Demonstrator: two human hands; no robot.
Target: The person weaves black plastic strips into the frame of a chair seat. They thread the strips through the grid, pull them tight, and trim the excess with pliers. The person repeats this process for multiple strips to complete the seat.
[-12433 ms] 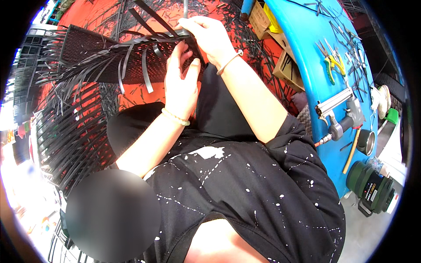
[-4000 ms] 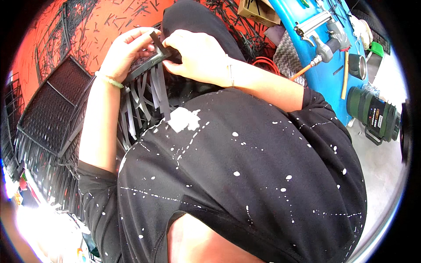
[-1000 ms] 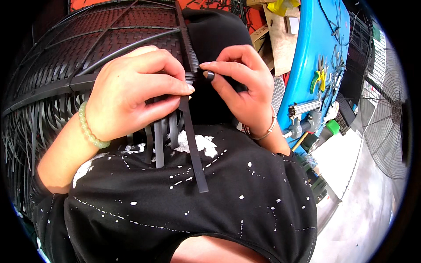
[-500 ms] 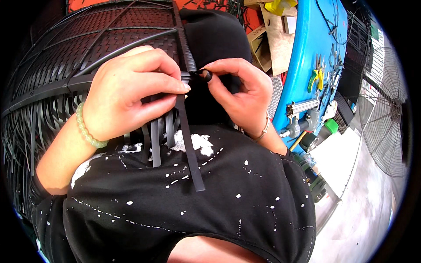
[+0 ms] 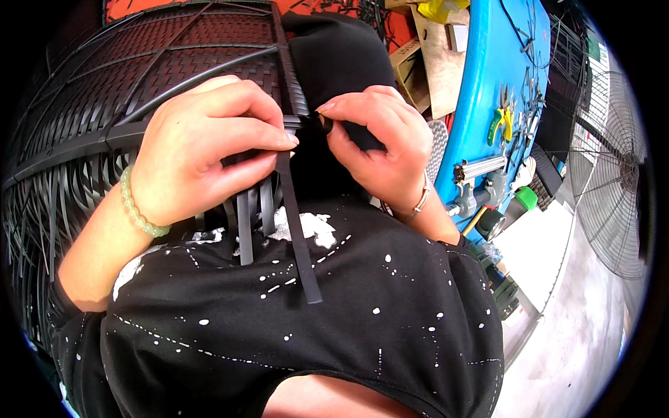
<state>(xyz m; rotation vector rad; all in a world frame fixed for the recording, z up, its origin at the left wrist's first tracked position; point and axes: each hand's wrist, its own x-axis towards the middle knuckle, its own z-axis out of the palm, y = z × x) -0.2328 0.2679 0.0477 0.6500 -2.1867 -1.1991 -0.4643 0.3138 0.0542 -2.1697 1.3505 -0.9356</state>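
Since the view of four seconds before, the woven black panel [image 5: 216, 45] had come round from left of the left forearm to lie beyond the left hand [image 5: 209, 136], and both hands had settled at its near right corner. The left hand lay over the near frame bar [image 5: 97, 143], thumb and forefinger pinched together on the top of a long black strip [image 5: 298, 223], which hung down over the dark shirt [image 5: 376, 285]. Just right of that corner, the right hand [image 5: 383, 132] had its forefinger and thumb almost meeting on a dark strip end [image 5: 326, 125] (too shadowed to show how it joined the weave); its other fingers were curled.

On the blue table [image 5: 481, 83], yellow-and-green pliers [image 5: 508, 125] lay between the long edges, and a metal air tool [image 5: 484, 184] lay nearer the person, by the left edge. Left of the table's edge, a cardboard box [image 5: 406, 59] bore dark printed lettering along its side.
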